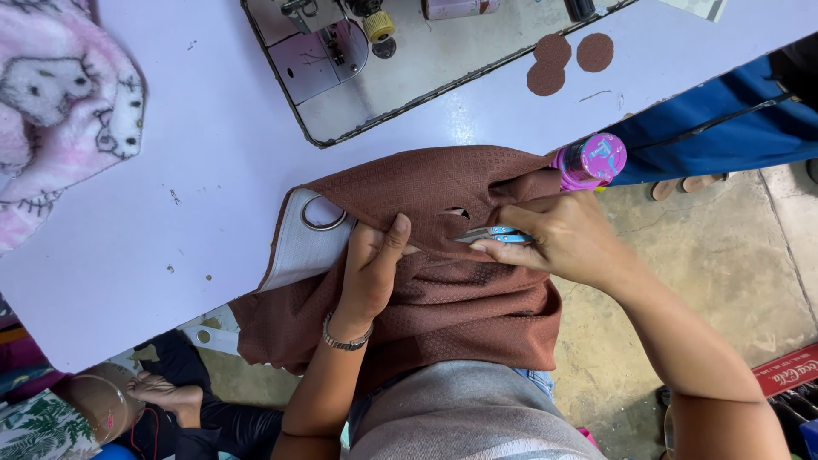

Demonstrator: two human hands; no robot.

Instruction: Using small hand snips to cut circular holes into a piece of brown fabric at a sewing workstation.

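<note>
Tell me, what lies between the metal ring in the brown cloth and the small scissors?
In the head view, the left hand presses the brown cloth there, between the metal ring and the small scissors held by the right hand.

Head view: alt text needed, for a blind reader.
A person's right hand cuts into brown fabric with small blue snips while the left hand pins it at a white table's edge, near a metal eyelet.
</note>
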